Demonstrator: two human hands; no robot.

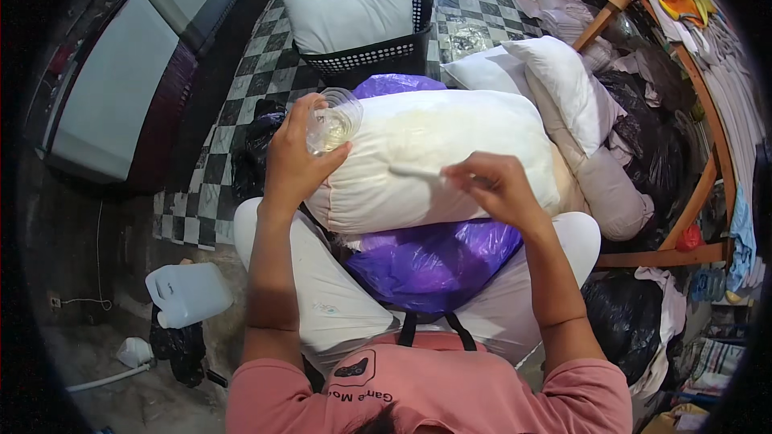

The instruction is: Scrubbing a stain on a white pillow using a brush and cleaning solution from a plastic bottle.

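A clear plastic cup (333,123) with a little pale yellowish liquid is held tilted in my left hand (294,154). It stands over the left end of a plump white bolster (464,126), which has gathered fabric at that end and faint yellow stains on top. My right hand (497,184) grips a slim pale stick-like tool (416,172). The tool's far end is at the bolster's upper side; motion blur hides what kind of tip it has. Purple plastic bags (434,265) lie under the bolster, between my knees.
A black perforated basket (362,60) with a white pillow (350,15) stands ahead. More pillows (561,84) and a wooden frame (693,211) are at right. To the left are a white plastic jerrycan (190,292) and a hose (108,378). Black bags (627,319) flank me.
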